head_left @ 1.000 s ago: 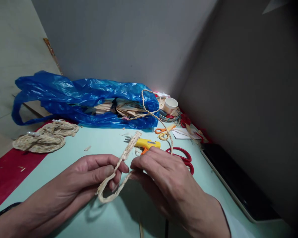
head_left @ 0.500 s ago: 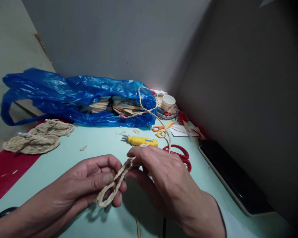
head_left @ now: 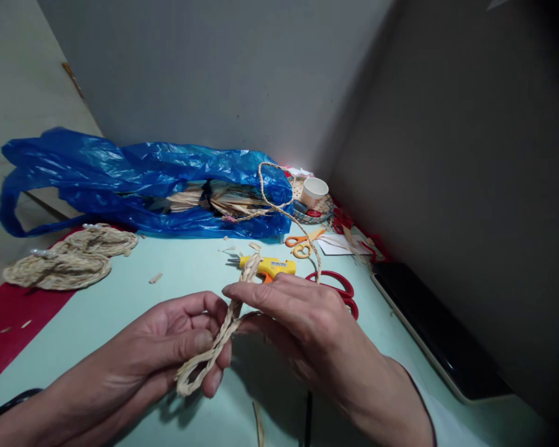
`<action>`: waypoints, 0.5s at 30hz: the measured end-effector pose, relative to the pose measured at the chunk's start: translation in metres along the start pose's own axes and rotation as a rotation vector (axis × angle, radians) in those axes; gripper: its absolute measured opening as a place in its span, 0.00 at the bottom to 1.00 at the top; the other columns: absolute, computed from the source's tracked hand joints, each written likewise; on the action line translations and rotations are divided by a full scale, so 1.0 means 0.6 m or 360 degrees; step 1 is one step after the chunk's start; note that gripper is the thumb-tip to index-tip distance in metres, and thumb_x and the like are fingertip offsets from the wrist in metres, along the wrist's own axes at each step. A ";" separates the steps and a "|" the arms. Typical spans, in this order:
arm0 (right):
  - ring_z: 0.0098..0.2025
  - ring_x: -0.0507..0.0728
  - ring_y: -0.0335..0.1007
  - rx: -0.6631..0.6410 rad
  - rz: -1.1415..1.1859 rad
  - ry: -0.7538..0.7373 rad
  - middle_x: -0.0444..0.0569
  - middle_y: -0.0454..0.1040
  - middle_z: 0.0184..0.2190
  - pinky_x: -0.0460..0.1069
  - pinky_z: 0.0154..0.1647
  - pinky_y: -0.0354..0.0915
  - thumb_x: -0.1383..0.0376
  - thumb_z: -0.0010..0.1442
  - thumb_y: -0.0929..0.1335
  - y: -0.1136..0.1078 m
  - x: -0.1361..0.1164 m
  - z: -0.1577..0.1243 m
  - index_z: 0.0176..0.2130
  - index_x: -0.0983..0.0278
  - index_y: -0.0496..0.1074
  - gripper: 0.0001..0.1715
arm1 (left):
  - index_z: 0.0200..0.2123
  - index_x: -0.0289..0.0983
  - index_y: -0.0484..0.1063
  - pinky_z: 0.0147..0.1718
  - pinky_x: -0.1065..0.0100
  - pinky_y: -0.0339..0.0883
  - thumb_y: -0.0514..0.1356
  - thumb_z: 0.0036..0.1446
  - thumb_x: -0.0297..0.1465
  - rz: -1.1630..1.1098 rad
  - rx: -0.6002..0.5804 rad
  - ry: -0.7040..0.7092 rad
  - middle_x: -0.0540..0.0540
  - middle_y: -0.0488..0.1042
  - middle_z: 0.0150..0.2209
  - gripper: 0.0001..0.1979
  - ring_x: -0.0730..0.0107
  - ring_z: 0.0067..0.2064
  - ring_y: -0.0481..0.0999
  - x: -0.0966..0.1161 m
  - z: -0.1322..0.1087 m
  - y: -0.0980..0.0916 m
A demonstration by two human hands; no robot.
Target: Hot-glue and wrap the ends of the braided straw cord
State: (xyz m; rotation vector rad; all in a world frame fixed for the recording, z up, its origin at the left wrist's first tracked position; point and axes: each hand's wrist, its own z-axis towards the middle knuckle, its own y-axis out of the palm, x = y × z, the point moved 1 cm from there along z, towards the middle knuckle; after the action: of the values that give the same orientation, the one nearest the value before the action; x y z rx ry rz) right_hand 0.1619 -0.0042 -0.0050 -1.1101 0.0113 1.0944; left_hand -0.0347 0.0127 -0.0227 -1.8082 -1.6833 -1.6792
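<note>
Between my two hands is a braided straw cord (head_left: 218, 343), bent into a narrow loop with its rounded end toward me. My left hand (head_left: 177, 344) pinches the loop's side between thumb and fingers. My right hand (head_left: 307, 329) grips the cord farther up, and a folded end of it sticks out above the index finger. A long stretch of braid runs from behind the right hand back to the blue bag. Just past the hands lie a yellow glue gun (head_left: 279, 267) and red-handled scissors (head_left: 345, 282), partly hidden by my right hand.
A blue plastic bag (head_left: 107, 167) of straw lies at the back. Two woven straw soles (head_left: 65, 270) sit on red cloth (head_left: 9, 329) at left. Orange scissors (head_left: 302, 242), a basket holding a white cup (head_left: 315, 189), and a black phone-like slab (head_left: 438, 329) are at right.
My right index finger has slid down and left along the cord, and the folded upper end now shows above it. The loop's near end has shifted slightly left and down.
</note>
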 end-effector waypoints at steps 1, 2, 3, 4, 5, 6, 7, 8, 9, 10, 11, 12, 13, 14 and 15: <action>0.38 0.55 0.76 -0.0009 0.0013 -0.0004 0.50 0.83 0.42 0.48 0.40 0.68 0.72 0.70 0.67 -0.001 0.000 0.000 0.50 0.65 0.76 0.10 | 0.39 0.38 0.83 0.26 0.74 0.73 0.75 0.52 0.35 0.0018 -0.0001 -0.0002 0.47 0.78 0.24 0.12 0.73 0.24 0.73 0.001 0.000 0.001; 0.38 0.55 0.76 -0.0027 0.0011 0.0013 0.50 0.82 0.41 0.48 0.40 0.67 0.73 0.70 0.67 -0.002 0.000 0.000 0.50 0.65 0.76 0.11 | 0.39 0.38 0.83 0.27 0.74 0.73 0.74 0.52 0.35 0.0033 -0.0003 0.0000 0.47 0.78 0.23 0.12 0.72 0.24 0.73 0.002 0.000 0.002; 0.38 0.55 0.75 -0.0045 -0.0004 0.0034 0.49 0.82 0.40 0.48 0.40 0.67 0.72 0.70 0.67 -0.002 0.000 0.001 0.50 0.65 0.76 0.10 | 0.39 0.38 0.83 0.27 0.73 0.73 0.74 0.51 0.35 0.0038 0.0003 0.0006 0.47 0.78 0.22 0.12 0.72 0.24 0.73 0.002 0.000 0.003; 0.37 0.55 0.75 -0.0058 -0.0033 0.0053 0.49 0.82 0.38 0.48 0.39 0.67 0.71 0.70 0.67 -0.003 -0.001 0.001 0.49 0.65 0.76 0.10 | 0.38 0.38 0.83 0.26 0.73 0.73 0.75 0.51 0.35 0.0033 0.0017 0.0013 0.46 0.79 0.22 0.11 0.71 0.24 0.73 0.003 0.000 0.003; 0.36 0.55 0.74 -0.0069 -0.0063 0.0066 0.48 0.81 0.36 0.48 0.38 0.66 0.70 0.71 0.67 -0.004 -0.001 0.001 0.49 0.65 0.76 0.09 | 0.37 0.38 0.82 0.27 0.72 0.73 0.74 0.51 0.35 0.0028 0.0037 0.0017 0.46 0.79 0.22 0.11 0.70 0.24 0.73 0.003 -0.001 0.002; 0.35 0.55 0.73 -0.0087 -0.0090 0.0080 0.48 0.81 0.35 0.48 0.37 0.65 0.70 0.71 0.67 -0.005 -0.002 0.002 0.48 0.64 0.76 0.09 | 0.36 0.38 0.82 0.27 0.72 0.73 0.74 0.52 0.35 0.0024 0.0052 0.0024 0.46 0.80 0.23 0.10 0.70 0.24 0.74 0.003 -0.001 -0.001; 0.35 0.55 0.72 -0.0110 -0.0113 0.0099 0.47 0.80 0.34 0.48 0.36 0.65 0.69 0.71 0.67 -0.005 -0.002 0.002 0.48 0.64 0.76 0.09 | 0.36 0.39 0.82 0.28 0.72 0.73 0.73 0.53 0.36 0.0045 0.0066 0.0022 0.46 0.80 0.25 0.09 0.69 0.25 0.75 0.002 -0.002 -0.004; 0.34 0.55 0.72 -0.0133 -0.0124 0.0117 0.47 0.80 0.34 0.48 0.36 0.64 0.69 0.72 0.66 -0.005 -0.002 0.002 0.47 0.63 0.76 0.08 | 0.36 0.39 0.81 0.30 0.72 0.73 0.71 0.56 0.37 0.0101 0.0084 0.0019 0.45 0.81 0.27 0.09 0.69 0.27 0.76 0.001 -0.002 -0.007; 0.34 0.55 0.72 -0.0153 -0.0126 0.0132 0.47 0.79 0.34 0.48 0.36 0.64 0.69 0.72 0.66 -0.005 -0.002 0.002 0.47 0.63 0.76 0.08 | 0.36 0.39 0.80 0.31 0.72 0.73 0.70 0.57 0.38 0.0167 0.0103 0.0030 0.45 0.81 0.28 0.08 0.69 0.28 0.77 0.000 -0.003 -0.011; 0.35 0.55 0.72 -0.0169 -0.0131 0.0154 0.47 0.80 0.34 0.48 0.37 0.64 0.69 0.72 0.66 -0.004 -0.001 0.003 0.47 0.63 0.76 0.09 | 0.35 0.39 0.80 0.32 0.72 0.72 0.69 0.58 0.39 0.0241 0.0133 0.0044 0.45 0.81 0.29 0.09 0.68 0.29 0.78 -0.001 -0.002 -0.015; 0.35 0.55 0.73 -0.0175 -0.0141 0.0168 0.47 0.80 0.35 0.48 0.37 0.65 0.70 0.72 0.66 -0.004 -0.001 0.003 0.47 0.64 0.76 0.09 | 0.35 0.40 0.79 0.32 0.73 0.72 0.67 0.59 0.40 0.0324 0.0166 0.0066 0.46 0.82 0.30 0.10 0.68 0.30 0.78 -0.001 -0.002 -0.019; 0.36 0.56 0.73 -0.0170 -0.0154 0.0172 0.48 0.80 0.36 0.49 0.37 0.65 0.70 0.72 0.66 -0.004 0.000 0.004 0.48 0.64 0.76 0.09 | 0.36 0.41 0.79 0.32 0.72 0.71 0.66 0.60 0.42 0.0415 0.0209 0.0099 0.46 0.81 0.29 0.10 0.67 0.31 0.78 -0.001 -0.002 -0.021; 0.36 0.56 0.73 -0.0160 -0.0164 0.0174 0.49 0.80 0.37 0.49 0.37 0.65 0.70 0.71 0.66 -0.003 0.001 0.005 0.48 0.64 0.76 0.10 | 0.37 0.42 0.78 0.32 0.72 0.71 0.65 0.61 0.43 0.0512 0.0264 0.0140 0.46 0.81 0.29 0.11 0.66 0.31 0.79 -0.001 -0.002 -0.023; 0.37 0.57 0.74 -0.0154 -0.0171 0.0179 0.49 0.81 0.37 0.49 0.37 0.65 0.71 0.71 0.66 -0.003 0.002 0.005 0.49 0.64 0.76 0.10 | 0.38 0.42 0.78 0.33 0.72 0.71 0.65 0.61 0.44 0.0618 0.0320 0.0192 0.46 0.81 0.29 0.12 0.65 0.32 0.79 -0.001 -0.002 -0.023; 0.37 0.57 0.75 -0.0152 -0.0168 0.0192 0.50 0.81 0.37 0.50 0.37 0.65 0.71 0.71 0.66 -0.003 0.004 0.005 0.49 0.65 0.76 0.10 | 0.38 0.43 0.79 0.33 0.72 0.71 0.65 0.60 0.45 0.0715 0.0384 0.0253 0.46 0.81 0.29 0.13 0.64 0.33 0.79 0.001 -0.003 -0.022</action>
State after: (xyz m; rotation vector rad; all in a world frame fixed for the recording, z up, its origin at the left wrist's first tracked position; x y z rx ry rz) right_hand 0.1628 -0.0004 -0.0031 -1.2476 -0.0046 0.9408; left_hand -0.0462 0.0164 -0.0290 -1.7219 -1.2351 -1.3279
